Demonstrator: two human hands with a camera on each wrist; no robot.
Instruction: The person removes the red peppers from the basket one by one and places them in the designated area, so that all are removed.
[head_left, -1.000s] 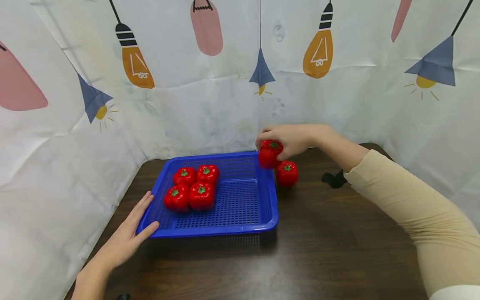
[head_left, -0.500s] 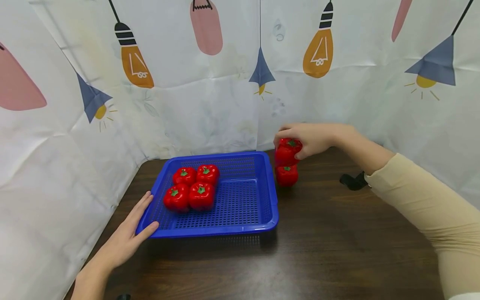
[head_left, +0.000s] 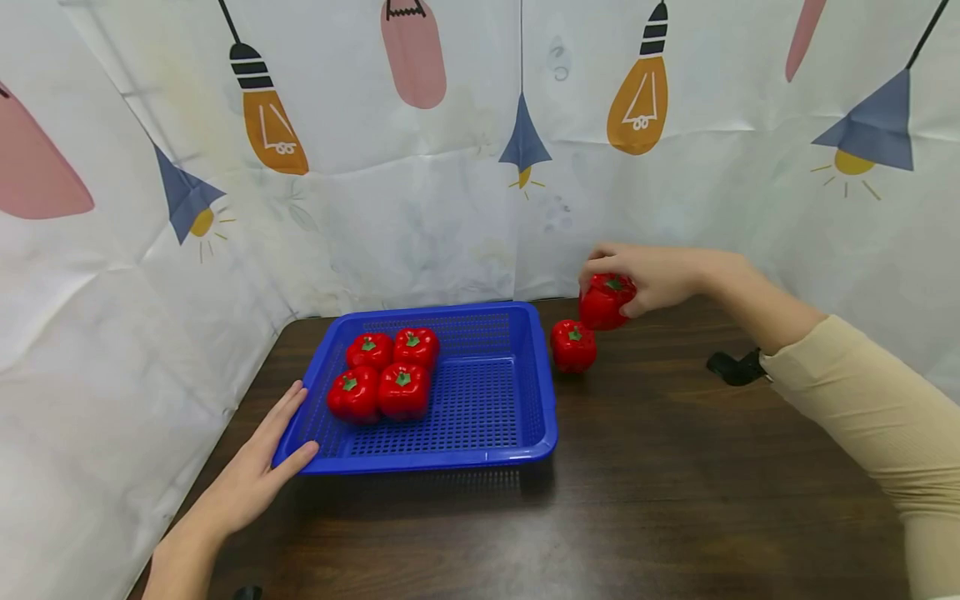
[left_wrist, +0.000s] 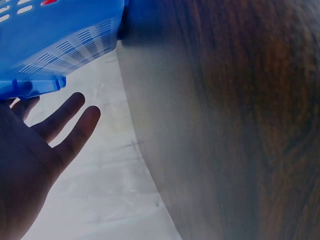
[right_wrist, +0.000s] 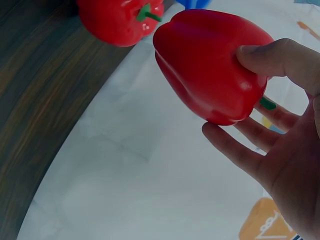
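Note:
My right hand (head_left: 648, 273) pinches a glossy red bell pepper (right_wrist: 212, 62) between thumb and fingers, held up over the table's far side. Its short green stem sticks out toward the palm in the right wrist view. Just left of it and lower, a second red bell pepper (head_left: 573, 347) stands on the table against the basket's right side. My left hand (head_left: 243, 483) rests at the left rim of a blue perforated basket (head_left: 480, 457), fingers extended. In the left wrist view the fingers (left_wrist: 82, 127) are spread below the basket's edge. Several red peppers (head_left: 403, 392) sit together in the basket's left half.
The dark wooden table (head_left: 637, 500) ends at a white curtain (head_left: 420, 233) printed with lamps and bulbs, close behind the basket. A black strap-like piece (head_left: 735, 367) shows at the right forearm.
My right hand has carried its pepper rightward, from over the basket's back right corner, past the standing pepper, to the right of it. The left hand and basket have stayed put.

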